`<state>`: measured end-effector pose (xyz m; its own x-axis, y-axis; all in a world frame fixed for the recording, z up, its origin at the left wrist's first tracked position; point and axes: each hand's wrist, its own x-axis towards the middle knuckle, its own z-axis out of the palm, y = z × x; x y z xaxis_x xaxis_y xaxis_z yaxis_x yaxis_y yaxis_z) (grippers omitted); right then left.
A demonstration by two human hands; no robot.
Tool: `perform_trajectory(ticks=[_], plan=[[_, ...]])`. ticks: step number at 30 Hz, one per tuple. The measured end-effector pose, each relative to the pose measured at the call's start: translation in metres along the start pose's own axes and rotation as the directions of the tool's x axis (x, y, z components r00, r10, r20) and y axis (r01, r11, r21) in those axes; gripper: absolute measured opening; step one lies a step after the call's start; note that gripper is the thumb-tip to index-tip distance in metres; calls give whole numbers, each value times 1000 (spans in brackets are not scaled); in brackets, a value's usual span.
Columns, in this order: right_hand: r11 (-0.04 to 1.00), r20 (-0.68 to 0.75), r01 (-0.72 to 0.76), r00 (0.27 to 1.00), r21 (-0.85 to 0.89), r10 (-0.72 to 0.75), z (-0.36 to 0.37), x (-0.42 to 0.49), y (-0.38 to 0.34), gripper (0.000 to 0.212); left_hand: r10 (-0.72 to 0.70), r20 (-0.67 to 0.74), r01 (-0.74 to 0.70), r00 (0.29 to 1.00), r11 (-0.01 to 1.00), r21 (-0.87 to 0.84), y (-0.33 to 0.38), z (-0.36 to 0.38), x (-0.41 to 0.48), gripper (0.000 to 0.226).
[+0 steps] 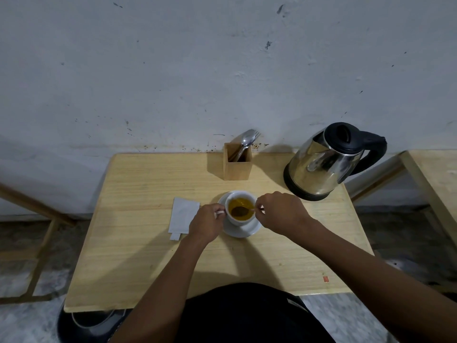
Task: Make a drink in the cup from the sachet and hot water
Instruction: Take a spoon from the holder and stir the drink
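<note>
A white cup [237, 219] stands on a white saucer [247, 231] in the middle of the wooden table [153, 256]. Amber liquid fills the cup, with a spoon [241, 211] dipped in it. My left hand [206, 225] pinches the cup's handle on the left side. My right hand [278, 214] holds the spoon's handle at the cup's right rim. An opened white sachet [183, 214] lies flat to the left of the cup, with its torn-off strip [175, 236] beside it.
A steel kettle [326, 162] with a black lid and handle stands at the back right. A wooden holder [237, 160] with spoons and a fork sits behind the cup by the wall. Another wooden table [435, 184] is at the right.
</note>
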<state>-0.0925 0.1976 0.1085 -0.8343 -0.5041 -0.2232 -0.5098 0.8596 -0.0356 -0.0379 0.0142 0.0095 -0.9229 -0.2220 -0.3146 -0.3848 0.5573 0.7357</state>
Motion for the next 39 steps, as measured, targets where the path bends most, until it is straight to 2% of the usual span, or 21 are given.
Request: perform_trajectory(ticks=[3, 11, 23, 39], plan=[[993, -84, -53, 995, 108, 62, 6, -15, 9, 27, 7, -3, -7, 1000, 1000, -2, 0, 1, 1, 21], [928, -193, -149, 955, 342, 224, 40, -46, 18, 27, 21, -5, -21, 1000, 1000, 3, 0, 1, 3, 20], [915, -407, -146, 861, 375, 304, 68, -57, 19, 23, 33, 4, -33, 999, 999, 17, -2, 1, 5, 20], [885, -369, -190, 856, 426, 361, 73, -54, 15, 23, 21, -8, -21, 1000, 1000, 14, -4, 3, 6, 20]])
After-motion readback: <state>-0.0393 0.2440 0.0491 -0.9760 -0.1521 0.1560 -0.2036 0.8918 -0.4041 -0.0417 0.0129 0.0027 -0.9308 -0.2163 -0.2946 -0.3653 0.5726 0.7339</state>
